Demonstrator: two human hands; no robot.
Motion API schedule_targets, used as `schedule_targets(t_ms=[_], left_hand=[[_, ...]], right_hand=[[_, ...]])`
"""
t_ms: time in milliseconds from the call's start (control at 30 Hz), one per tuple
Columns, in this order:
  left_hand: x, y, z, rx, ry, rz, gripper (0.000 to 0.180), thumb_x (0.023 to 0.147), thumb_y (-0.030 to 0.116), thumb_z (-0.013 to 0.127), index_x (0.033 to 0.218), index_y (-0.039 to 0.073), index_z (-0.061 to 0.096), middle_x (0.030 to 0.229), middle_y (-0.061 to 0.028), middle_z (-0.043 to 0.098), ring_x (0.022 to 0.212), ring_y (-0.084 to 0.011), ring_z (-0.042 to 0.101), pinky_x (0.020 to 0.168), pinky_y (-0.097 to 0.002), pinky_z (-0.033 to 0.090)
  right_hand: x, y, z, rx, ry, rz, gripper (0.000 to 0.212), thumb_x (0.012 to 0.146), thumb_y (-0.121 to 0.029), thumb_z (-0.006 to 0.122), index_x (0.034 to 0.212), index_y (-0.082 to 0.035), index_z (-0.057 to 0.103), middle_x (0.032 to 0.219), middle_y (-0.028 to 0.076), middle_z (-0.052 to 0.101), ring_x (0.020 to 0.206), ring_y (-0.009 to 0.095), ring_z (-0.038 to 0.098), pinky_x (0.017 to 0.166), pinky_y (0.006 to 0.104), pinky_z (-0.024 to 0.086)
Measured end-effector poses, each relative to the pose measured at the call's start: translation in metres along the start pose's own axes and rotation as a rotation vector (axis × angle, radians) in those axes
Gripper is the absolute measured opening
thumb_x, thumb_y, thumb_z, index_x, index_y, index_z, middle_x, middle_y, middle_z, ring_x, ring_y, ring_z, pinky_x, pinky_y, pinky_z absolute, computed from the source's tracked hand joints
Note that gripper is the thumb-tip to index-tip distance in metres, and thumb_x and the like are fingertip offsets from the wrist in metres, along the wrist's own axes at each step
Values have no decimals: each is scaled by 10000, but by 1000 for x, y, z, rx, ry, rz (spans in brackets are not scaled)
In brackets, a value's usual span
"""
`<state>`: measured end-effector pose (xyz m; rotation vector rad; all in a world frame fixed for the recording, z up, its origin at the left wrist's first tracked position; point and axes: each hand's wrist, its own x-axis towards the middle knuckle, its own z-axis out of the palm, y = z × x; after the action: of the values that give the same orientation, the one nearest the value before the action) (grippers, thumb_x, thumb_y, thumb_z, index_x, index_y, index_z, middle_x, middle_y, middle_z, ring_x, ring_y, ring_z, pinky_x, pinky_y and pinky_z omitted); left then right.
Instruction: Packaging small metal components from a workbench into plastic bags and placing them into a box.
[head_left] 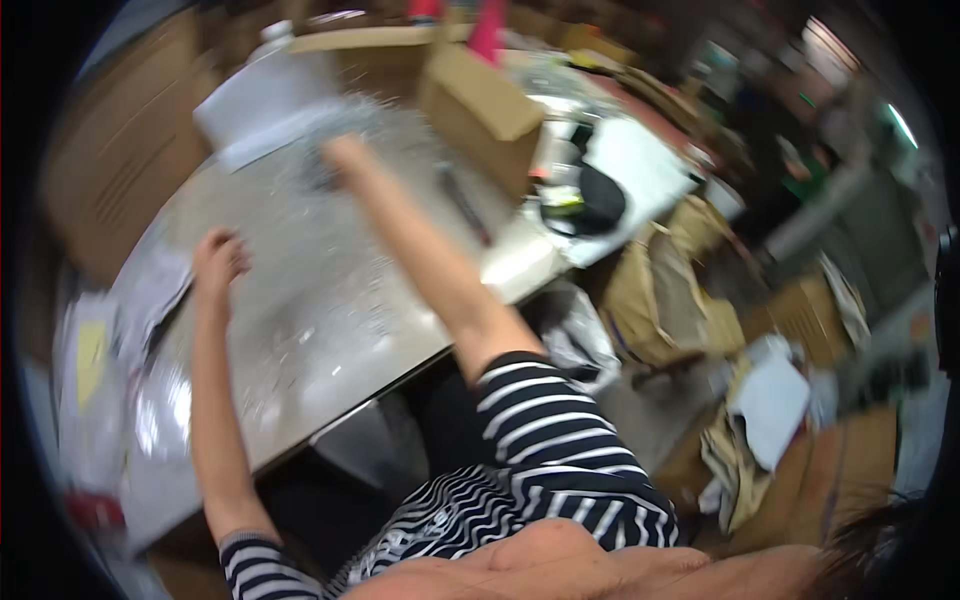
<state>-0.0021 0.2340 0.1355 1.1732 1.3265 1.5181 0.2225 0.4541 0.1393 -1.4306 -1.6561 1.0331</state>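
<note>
The picture is blurred by motion. A sheet of clear bubble wrap point(300, 260) lies spread over a grey table point(230, 440). My left hand point(218, 258) rests on the sheet's left part, fingers curled on it. My right hand point(340, 160) reaches far across to the sheet's far edge and seems to press or grip it; the fingers are too blurred to read. Both arms wear black-and-white striped sleeves pushed up.
A brown cardboard box point(480, 110) stands at the table's far right, a white sheet point(262, 105) behind the wrap. Papers point(90, 370) lie at the left. Brown paper, bags and cardboard point(660, 290) crowd the floor at right. A black strip point(465, 205) lies by the box.
</note>
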Motion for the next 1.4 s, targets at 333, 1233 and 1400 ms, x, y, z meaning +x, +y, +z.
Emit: schedule_targets(t_ms=[333, 1233, 1400], left_hand=[[16, -77, 7, -1021, -54, -317, 487, 945, 404, 527, 1247, 22, 538, 1206, -142, 612, 1021, -319, 619, 877, -480, 515], [33, -36, -49, -584, -121, -347, 227, 902, 125, 594, 1098, 19, 636, 1058, -77, 681, 948, -210, 659, 847, -343, 548], [36, -43, -47, -537, -79, -365, 216, 917, 153, 581, 1077, 23, 646, 1029, -78, 688, 910, -203, 668, 815, -340, 556]], right_hand=[[-96, -21, 138, -461, -153, -349, 405, 609, -259, 712, 915, 6, 704, 921, 238, 676, 891, 366, 671, 796, 413, 542], [49, 127, -51, -695, 446, -138, 172, 785, -50, 571, 883, 1, 704, 959, 210, 685, 927, 386, 664, 791, 446, 540], [106, 134, -21, -683, 528, -117, 189, 789, -69, 591, 925, 5, 700, 1011, 207, 678, 958, 362, 661, 811, 436, 537]])
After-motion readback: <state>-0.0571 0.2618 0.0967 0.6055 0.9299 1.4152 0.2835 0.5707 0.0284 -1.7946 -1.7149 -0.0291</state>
